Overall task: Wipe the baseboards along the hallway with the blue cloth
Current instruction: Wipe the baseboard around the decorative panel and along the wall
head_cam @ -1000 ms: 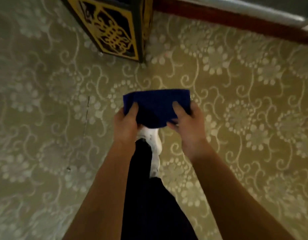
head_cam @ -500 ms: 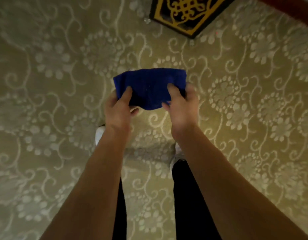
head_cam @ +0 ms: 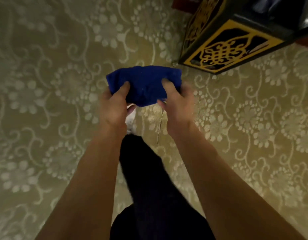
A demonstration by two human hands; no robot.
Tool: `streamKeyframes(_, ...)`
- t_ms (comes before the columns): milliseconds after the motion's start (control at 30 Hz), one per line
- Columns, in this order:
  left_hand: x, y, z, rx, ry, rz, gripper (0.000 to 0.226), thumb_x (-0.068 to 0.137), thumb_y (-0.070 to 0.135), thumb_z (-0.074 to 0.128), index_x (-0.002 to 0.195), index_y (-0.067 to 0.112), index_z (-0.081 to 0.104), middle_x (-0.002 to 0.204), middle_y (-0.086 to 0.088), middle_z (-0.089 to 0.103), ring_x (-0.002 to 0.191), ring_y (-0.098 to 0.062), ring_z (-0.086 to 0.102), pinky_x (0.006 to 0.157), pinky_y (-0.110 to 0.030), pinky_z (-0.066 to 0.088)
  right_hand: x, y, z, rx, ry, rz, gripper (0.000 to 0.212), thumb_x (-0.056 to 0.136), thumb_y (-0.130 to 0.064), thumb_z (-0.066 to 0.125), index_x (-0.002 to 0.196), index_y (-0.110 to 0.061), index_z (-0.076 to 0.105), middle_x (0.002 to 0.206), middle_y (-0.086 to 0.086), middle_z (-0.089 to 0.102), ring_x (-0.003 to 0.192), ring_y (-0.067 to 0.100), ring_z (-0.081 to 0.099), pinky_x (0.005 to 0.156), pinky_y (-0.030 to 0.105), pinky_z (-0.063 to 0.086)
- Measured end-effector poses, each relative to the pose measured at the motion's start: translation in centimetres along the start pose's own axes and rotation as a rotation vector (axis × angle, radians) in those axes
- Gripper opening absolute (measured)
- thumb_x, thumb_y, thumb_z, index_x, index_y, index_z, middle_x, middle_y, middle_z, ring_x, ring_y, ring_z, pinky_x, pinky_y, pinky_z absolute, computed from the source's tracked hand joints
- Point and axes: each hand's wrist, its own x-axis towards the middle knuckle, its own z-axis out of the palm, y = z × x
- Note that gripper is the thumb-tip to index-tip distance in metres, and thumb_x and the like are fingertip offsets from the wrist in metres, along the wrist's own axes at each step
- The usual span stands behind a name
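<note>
Head view. Step in hand, by judgement: carrying the blue cloth [head_cam: 144,84] toward a wall; no wiping begun. Cloth bunched, held above the patterned carpet [head_cam: 45,84], just left of the black-and-gold cabinet [head_cam: 227,47]. Left hand [head_cam: 113,104] and right hand [head_cam: 177,103], arms outstretched, each grip clamped on a cloth end, thumbs on top. Next move calls for stooping to a baseboard.

Olive-gold carpet [head_cam: 54,84] with pale floral scrollwork covers the floor under dim warm light. At two o'clock stands a black cabinet [head_cam: 236,42] with gold fretwork panels; behind it, possibly a reddish-brown wooden strip [head_cam: 181,5].
</note>
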Motion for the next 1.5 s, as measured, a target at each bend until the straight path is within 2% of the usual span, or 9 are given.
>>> streamKeyframes(233,10.0,6.9,1.0,0.251,-0.029,-0.05,0.01,0.094,0.024,0.059,0.086,0.03,0.064,0.086,0.006,0.07,0.084,-0.014,0.068,0.07,-0.026,0.052,6.0,-1.5,7.9,0.067,0.193,0.09,0.011,0.088,-0.018,0.055,0.079,-0.025,0.055,0.086,0.001,0.061,0.085,0.02,0.059,0.09,0.053,0.052)
streamKeyframes(533,21.4,18.5,2.8,0.358,-0.249,0.012,0.02,0.094,0.019,0.059,0.113,0.026,0.063,0.111,0.003,0.071,0.1,-0.011,0.069,0.078,-0.023,0.056,14.2,-8.9,18.0,0.047,0.31,0.063,0.016,0.092,-0.016,0.055,0.09,-0.03,0.062,0.09,-0.009,0.065,0.088,0.008,0.06,0.086,0.036,0.052)
streamKeyframes(600,24.4,21.0,2.9,0.415,-0.332,-0.001,0.018,0.095,0.021,0.058,0.111,0.028,0.064,0.114,0.001,0.07,0.102,-0.012,0.069,0.083,-0.028,0.056,16.2,-9.8,19.8,-0.005,0.366,0.052,0.015,0.093,-0.018,0.055,0.096,-0.03,0.064,0.097,-0.008,0.066,0.091,0.005,0.061,0.083,0.029,0.049)
streamKeyframes(733,31.6,25.4,3.9,0.583,-0.44,-0.03,0.013,0.095,0.022,0.061,0.102,0.031,0.067,0.114,0.0,0.07,0.102,-0.013,0.069,0.082,-0.03,0.056,21.2,-10.7,24.1,-0.014,0.54,0.105,0.025,0.093,-0.018,0.055,0.083,-0.041,0.058,0.091,-0.016,0.062,0.088,0.005,0.06,0.089,0.038,0.052)
streamKeyframes(933,40.2,31.3,7.7,0.716,-0.524,-0.107,0.014,0.095,0.015,0.06,0.104,0.022,0.067,0.106,-0.007,0.072,0.095,-0.021,0.072,0.077,-0.033,0.056,27.5,-11.7,30.4,0.165,0.672,0.209,0.017,0.094,-0.016,0.054,0.085,-0.03,0.059,0.092,-0.004,0.065,0.083,0.006,0.058,0.068,0.021,0.041)
streamKeyframes(1067,43.6,32.6,12.2,0.772,-0.588,-0.111,0.019,0.095,0.01,0.058,0.113,0.012,0.064,0.101,-0.008,0.07,0.093,-0.024,0.069,0.082,-0.038,0.057,32.5,-12.5,30.7,0.253,0.747,0.291,0.013,0.094,-0.018,0.054,0.104,-0.022,0.062,0.101,0.001,0.066,0.095,0.018,0.06,0.077,0.031,0.042)
streamKeyframes(1233,47.4,31.7,19.6,0.797,-0.606,-0.14,0.009,0.093,0.004,0.059,0.092,0.012,0.062,0.103,-0.013,0.07,0.099,-0.021,0.07,0.091,-0.033,0.056,39.6,-12.2,28.7,0.425,0.808,0.29,0.021,0.092,-0.022,0.054,0.111,-0.02,0.062,0.107,0.002,0.066,0.098,0.021,0.061,0.088,0.039,0.049)
streamKeyframes(1333,49.8,31.0,23.8,0.86,-0.67,-0.114,0.007,0.091,0.012,0.061,0.087,0.017,0.061,0.106,-0.009,0.07,0.101,-0.019,0.069,0.093,-0.03,0.053,42.9,-11.8,28.3,0.583,0.872,0.301,0.025,0.093,-0.018,0.052,0.117,-0.016,0.061,0.111,0.006,0.062,0.093,0.019,0.059,0.082,0.032,0.051)
streamKeyframes(1500,53.4,29.1,28.9,0.86,-0.787,-0.023,0.014,0.091,0.02,0.065,0.082,0.03,0.06,0.086,0.004,0.068,0.086,-0.013,0.067,0.086,-0.031,0.056,48.0,-11.3,27.7,0.665,0.959,0.232,0.01,0.094,-0.019,0.053,0.101,-0.021,0.06,0.093,0.001,0.06,0.079,0.016,0.055,0.077,0.034,0.049)
